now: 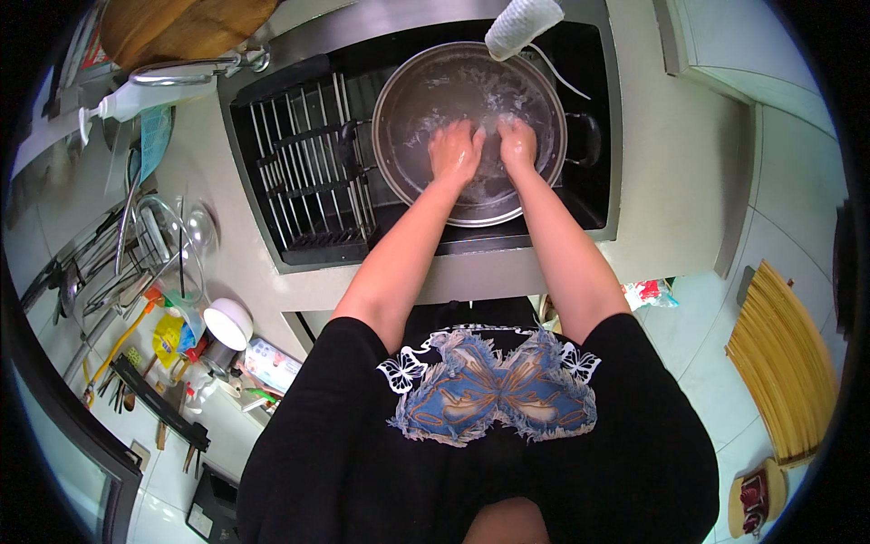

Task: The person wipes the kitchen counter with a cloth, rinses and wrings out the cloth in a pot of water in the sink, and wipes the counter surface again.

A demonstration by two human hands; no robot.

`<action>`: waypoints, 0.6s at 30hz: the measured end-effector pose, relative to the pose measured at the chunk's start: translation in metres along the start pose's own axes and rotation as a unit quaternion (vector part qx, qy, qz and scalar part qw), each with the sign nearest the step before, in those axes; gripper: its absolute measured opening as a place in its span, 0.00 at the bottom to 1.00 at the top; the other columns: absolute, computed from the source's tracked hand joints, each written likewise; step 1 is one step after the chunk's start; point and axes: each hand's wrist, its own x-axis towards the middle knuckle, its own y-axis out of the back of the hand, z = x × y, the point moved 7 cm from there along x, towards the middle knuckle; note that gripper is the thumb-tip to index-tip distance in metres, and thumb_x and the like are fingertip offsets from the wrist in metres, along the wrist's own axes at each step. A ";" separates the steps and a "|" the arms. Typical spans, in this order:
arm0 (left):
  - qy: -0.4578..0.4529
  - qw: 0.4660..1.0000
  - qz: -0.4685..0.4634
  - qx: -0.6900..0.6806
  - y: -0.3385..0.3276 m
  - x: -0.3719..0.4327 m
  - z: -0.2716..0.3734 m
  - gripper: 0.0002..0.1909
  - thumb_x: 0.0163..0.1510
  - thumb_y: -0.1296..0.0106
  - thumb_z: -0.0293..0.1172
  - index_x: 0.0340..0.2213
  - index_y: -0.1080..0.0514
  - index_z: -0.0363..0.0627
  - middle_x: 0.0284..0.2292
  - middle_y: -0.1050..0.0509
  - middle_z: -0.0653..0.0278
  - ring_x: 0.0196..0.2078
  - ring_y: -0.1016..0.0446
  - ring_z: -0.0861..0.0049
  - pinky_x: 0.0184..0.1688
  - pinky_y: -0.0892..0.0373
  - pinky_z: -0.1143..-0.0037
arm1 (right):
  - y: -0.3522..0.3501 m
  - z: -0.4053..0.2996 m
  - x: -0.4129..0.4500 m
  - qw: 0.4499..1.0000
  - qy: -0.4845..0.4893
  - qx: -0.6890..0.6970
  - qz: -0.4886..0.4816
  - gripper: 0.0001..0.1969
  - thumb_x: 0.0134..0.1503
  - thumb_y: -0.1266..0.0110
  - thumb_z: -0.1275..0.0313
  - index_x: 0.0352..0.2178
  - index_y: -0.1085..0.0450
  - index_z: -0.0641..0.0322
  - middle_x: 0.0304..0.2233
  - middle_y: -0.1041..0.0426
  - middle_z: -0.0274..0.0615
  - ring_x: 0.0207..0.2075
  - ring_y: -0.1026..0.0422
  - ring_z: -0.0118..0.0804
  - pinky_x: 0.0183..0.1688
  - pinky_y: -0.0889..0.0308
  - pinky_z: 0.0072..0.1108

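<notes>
A wide metal pot [499, 212] with black side handles stands in the dark sink [586, 61]. Cloudy water with patches of foam [442, 88] fills much of it. My left hand [454, 151] is in the pot, back upward, with its thumb held away from the fingers. Beside it, a short gap apart, my right hand [518, 144] is bent down at the water, wet and foamy. Both sets of fingertips are blurred by water and foam, so anything under them is hidden.
A metal-rod drying rack [309, 160] occupies the sink's left side. Over the pot's far rim hangs a white textured cylinder [520, 27] with a thin tube. Left of the sink are a pump bottle [146, 98], glass bowl [170, 248] and white bowl [228, 324]. A bamboo mat [785, 367] is at right.
</notes>
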 end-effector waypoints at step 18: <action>0.144 0.654 0.225 -0.708 0.079 -0.081 -0.043 0.07 0.63 0.52 0.32 0.35 0.29 0.42 0.31 0.25 0.67 0.31 0.26 0.79 0.36 0.29 0.78 | 0.108 -0.078 -0.093 0.785 -0.013 0.619 0.037 0.15 0.65 0.53 0.63 0.45 0.30 0.65 0.41 0.24 0.40 0.41 0.26 0.33 0.46 0.31 0.26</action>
